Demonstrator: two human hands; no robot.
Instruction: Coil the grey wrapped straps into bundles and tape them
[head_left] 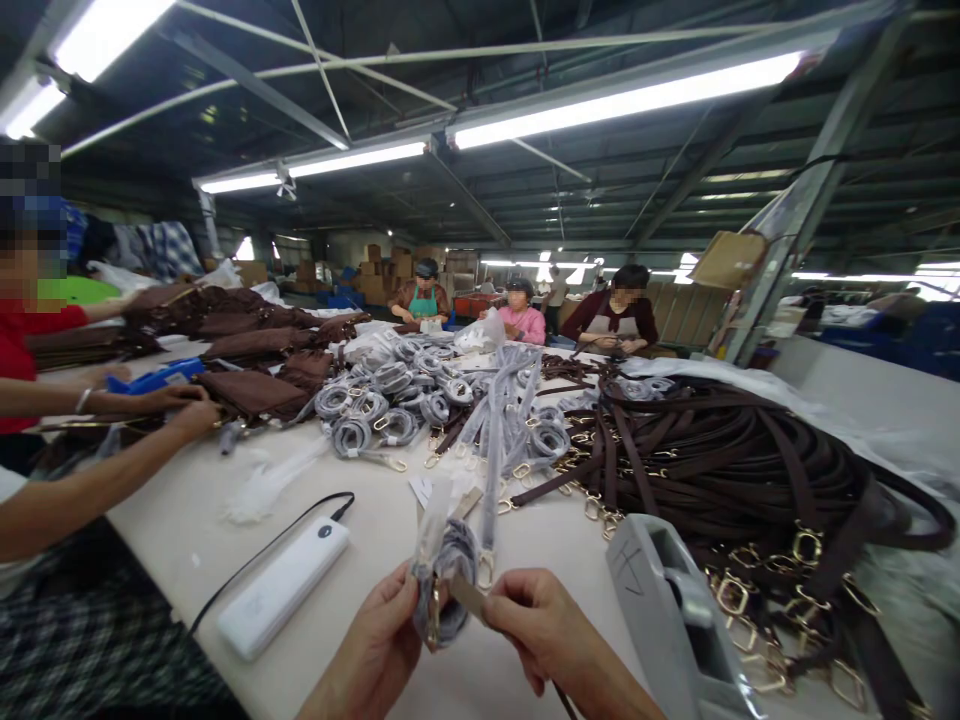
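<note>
My left hand (382, 635) grips a coiled strap (456, 550) in clear plastic wrap, with a gold clasp showing on its near side. The fingers of my right hand (544, 625) pinch a flat tan-brown strip (466, 597) that lies across the coil; whether it is tape or part of a strap I cannot tell. A wrapped strap (493, 470) stretches over the table just beyond my hands, ending in a gold clasp. To the right of my right hand stands a grey tape dispenser (660, 610) marked with a letter.
A white power bank (285, 585) with a black cable lies at left. Wrapped coils (390, 385) are heaped mid-table, dark brown straps (735, 460) with gold clasps at right. Brown bags (251, 395) sit at far left beside co-workers' arms (112, 470). Several people sit across the table.
</note>
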